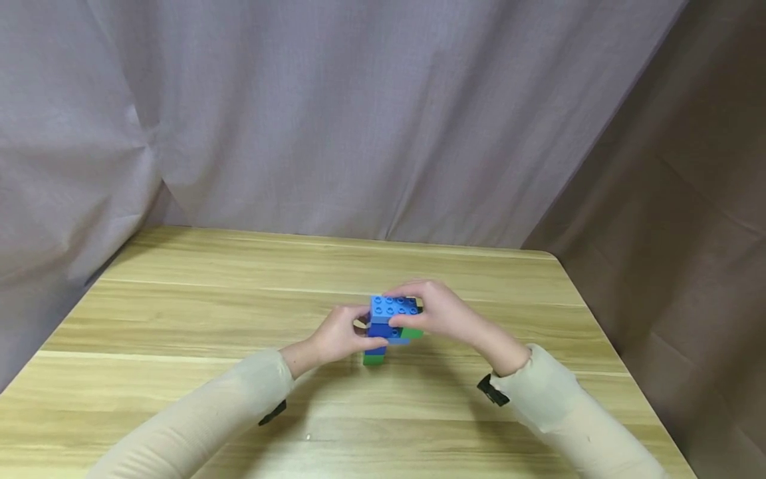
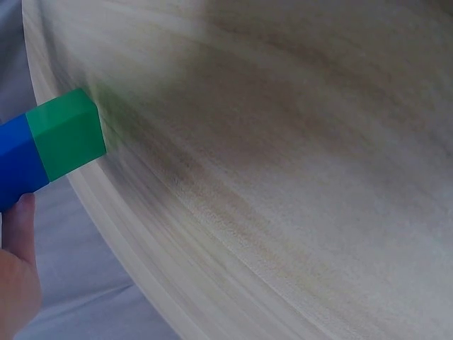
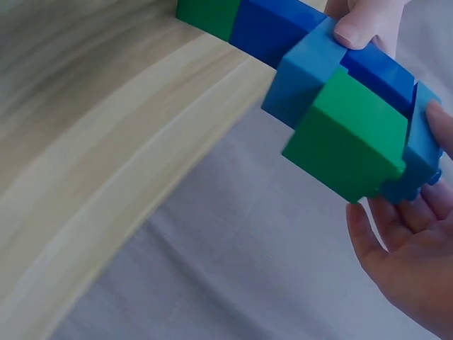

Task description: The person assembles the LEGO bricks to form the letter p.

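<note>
A stack of toy building bricks stands between both hands over the table. Its lowest visible brick is green (image 1: 374, 360), with a dark blue brick (image 3: 276, 32) above it. Higher up, a light blue brick (image 3: 301, 74) juts sideways and bears a green brick (image 3: 347, 134) and another dark blue brick (image 1: 379, 330). My left hand (image 1: 341, 334) pinches the stack around that upper dark blue brick. On top lies a studded light blue brick (image 1: 387, 319), gripped by my right hand (image 1: 437, 311) between thumb and fingers. Whether the stack's bottom touches the table is hard to tell.
The wood-grain table (image 1: 179, 313) spreads out around the hands. Grey cloth (image 1: 335, 120) hangs behind its far edge, and darker cloth (image 1: 676, 219) hangs on the right. Black straps (image 1: 493, 390) show at both wrists. A tiny pale speck (image 1: 308, 436) lies near the front.
</note>
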Motion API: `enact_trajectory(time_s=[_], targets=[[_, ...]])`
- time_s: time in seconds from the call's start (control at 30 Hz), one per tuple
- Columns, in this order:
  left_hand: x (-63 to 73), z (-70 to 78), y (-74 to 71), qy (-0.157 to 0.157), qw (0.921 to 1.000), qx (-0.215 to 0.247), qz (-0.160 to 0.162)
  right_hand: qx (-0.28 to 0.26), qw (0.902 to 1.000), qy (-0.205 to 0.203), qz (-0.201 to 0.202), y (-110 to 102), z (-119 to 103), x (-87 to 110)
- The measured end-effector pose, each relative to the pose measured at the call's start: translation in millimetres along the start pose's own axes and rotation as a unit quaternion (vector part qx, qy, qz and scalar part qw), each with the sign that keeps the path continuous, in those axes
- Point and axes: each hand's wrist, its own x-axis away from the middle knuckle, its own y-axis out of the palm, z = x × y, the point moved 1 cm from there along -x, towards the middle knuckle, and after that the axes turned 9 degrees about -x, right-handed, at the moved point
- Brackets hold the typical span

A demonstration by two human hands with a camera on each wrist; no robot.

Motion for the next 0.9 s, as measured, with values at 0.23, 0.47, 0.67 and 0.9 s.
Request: enact_trajectory(time_s=[0.23, 0.47, 0.67, 0.9], targets=[[0.2, -0.3, -0.4, -0.003, 1.0, 0.004, -0.003, 0.115, 0.993, -0.025, -0.01, -0.5, -9.7, -2.6], [-0.6, 0.8, -3.0, -0.015, 0.9998, 0.002, -0.013, 0.159, 0.9867, -0.029, -0.014, -0.5, -16.1, -3.2], [-1.4, 2.0, -5.4, -0.003, 0.9995, -0.024, -0.02, 0.138, 0.99, -0.027, -0.012, -0.4, -13.1, -1.7], [-2.0, 1.9, -5.2, 0.009, 0.9993, -0.029, -0.023, 0.104, 0.9941, -0.032, 0.0, 0.1, -5.6, 1.8]])
